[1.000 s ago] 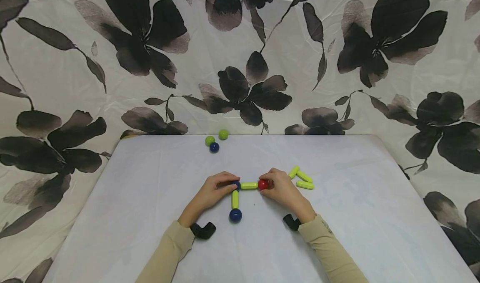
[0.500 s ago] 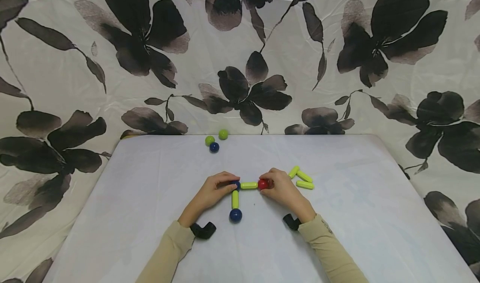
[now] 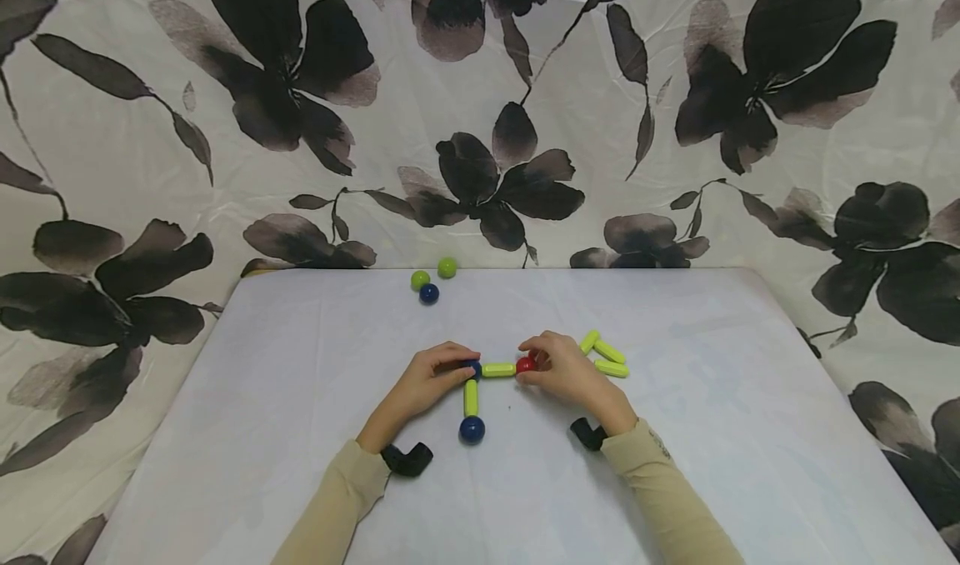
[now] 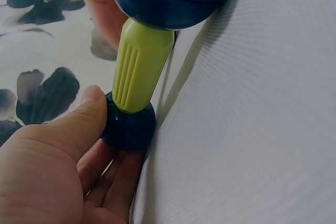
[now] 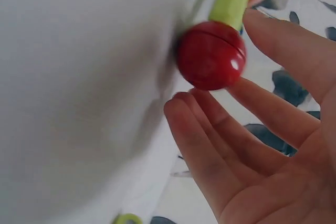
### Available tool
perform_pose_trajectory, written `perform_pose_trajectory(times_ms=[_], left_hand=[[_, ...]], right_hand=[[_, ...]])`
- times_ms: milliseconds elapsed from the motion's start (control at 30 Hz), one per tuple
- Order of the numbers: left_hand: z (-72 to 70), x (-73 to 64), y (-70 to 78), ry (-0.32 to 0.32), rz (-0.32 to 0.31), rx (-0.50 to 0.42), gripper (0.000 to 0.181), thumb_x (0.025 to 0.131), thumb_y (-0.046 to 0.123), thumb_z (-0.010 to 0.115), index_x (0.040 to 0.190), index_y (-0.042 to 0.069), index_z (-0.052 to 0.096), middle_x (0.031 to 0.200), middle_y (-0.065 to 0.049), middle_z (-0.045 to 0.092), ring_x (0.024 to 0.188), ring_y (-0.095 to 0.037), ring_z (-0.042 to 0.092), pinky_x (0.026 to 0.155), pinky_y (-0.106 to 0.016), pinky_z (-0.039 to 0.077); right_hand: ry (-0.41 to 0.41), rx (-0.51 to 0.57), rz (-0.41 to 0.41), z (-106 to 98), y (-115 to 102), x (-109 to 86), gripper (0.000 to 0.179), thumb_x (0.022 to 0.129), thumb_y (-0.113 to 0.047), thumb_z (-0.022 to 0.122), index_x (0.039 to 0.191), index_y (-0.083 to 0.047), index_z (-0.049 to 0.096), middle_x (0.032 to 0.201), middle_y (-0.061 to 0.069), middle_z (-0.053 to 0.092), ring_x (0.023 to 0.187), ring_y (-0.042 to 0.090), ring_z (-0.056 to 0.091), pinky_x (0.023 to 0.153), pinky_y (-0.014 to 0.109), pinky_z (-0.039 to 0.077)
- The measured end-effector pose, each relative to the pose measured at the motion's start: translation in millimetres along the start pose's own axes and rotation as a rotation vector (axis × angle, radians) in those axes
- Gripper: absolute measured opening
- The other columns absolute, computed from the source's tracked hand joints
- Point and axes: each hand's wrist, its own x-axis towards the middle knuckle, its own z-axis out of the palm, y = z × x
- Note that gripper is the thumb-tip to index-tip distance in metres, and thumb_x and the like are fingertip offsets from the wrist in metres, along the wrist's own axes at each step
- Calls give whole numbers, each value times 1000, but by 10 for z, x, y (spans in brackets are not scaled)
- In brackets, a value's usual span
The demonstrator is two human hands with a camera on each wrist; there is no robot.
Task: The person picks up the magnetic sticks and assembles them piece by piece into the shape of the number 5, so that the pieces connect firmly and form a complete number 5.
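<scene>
My left hand [image 3: 429,381] pinches a blue ball [image 4: 130,124] between thumb and fingers at the corner of an L-shaped assembly. From that corner a yellow-green rod [image 4: 142,66] runs toward me to a second blue ball [image 3: 472,430]. Another yellow-green rod [image 3: 498,370] leads right to a red ball [image 5: 211,55]. Around the red ball my right hand [image 5: 262,135] has its thumb and fingers spread, with a gap between thumb and ball. Whether any fingertip still touches the ball's far side I cannot tell.
Just beyond my right hand lie several loose yellow-green rods [image 3: 608,352]. Two green balls [image 3: 447,267] and a blue ball [image 3: 429,294] sit near the far edge of the white table [image 3: 300,432]. A flower-patterned cloth [image 3: 390,148] hangs behind.
My right hand has loosened its fingers from the red ball and shifted slightly right. The left hand keeps its grip, and the assembly stays in place.
</scene>
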Motion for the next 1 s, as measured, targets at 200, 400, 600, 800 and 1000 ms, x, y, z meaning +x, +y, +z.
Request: perform_pose_trajectory(times_ms=[200, 400, 600, 800, 1000], left_hand=[[-17, -4, 19, 2, 12, -4, 28, 95, 19, 69, 121, 12, 72, 114, 4, 68, 112, -15, 60, 100, -39, 46], [-19, -8, -16, 6, 22, -3, 27, 95, 18, 69, 121, 12, 72, 113, 4, 68, 111, -15, 61, 100, -39, 46], [-9, -10, -38, 5, 29, -7, 27, 95, 17, 69, 121, 12, 72, 114, 4, 68, 110, -15, 61, 99, -39, 47], [-2, -4, -34, 2, 22, -11, 26, 95, 17, 69, 120, 13, 72, 114, 5, 68, 110, -13, 61, 100, -39, 46], [-1, 2, -34, 10, 16, -24, 26, 94, 17, 70, 120, 12, 72, 116, 2, 68, 111, -16, 61, 101, -40, 46]], right_hand=[[27, -17, -53, -124, -69, 159, 32, 90, -17, 74, 116, 1, 69, 101, 12, 67, 91, 25, 62, 81, 37, 54], [64, -77, -101, -229, -255, 371, 29, 90, -15, 73, 113, 3, 69, 100, 15, 67, 90, 28, 61, 79, 36, 53], [82, -107, -128, -289, -502, 669, 24, 91, -14, 72, 110, 1, 71, 97, 13, 68, 90, 28, 62, 79, 35, 52], [105, -103, -187, -254, -671, 1039, 18, 91, -11, 70, 107, -1, 72, 98, 11, 69, 89, 23, 62, 79, 32, 52], [90, -66, -265, -169, -752, 1329, 17, 91, -7, 68, 106, 0, 72, 102, 13, 69, 92, 23, 63, 84, 32, 52]])
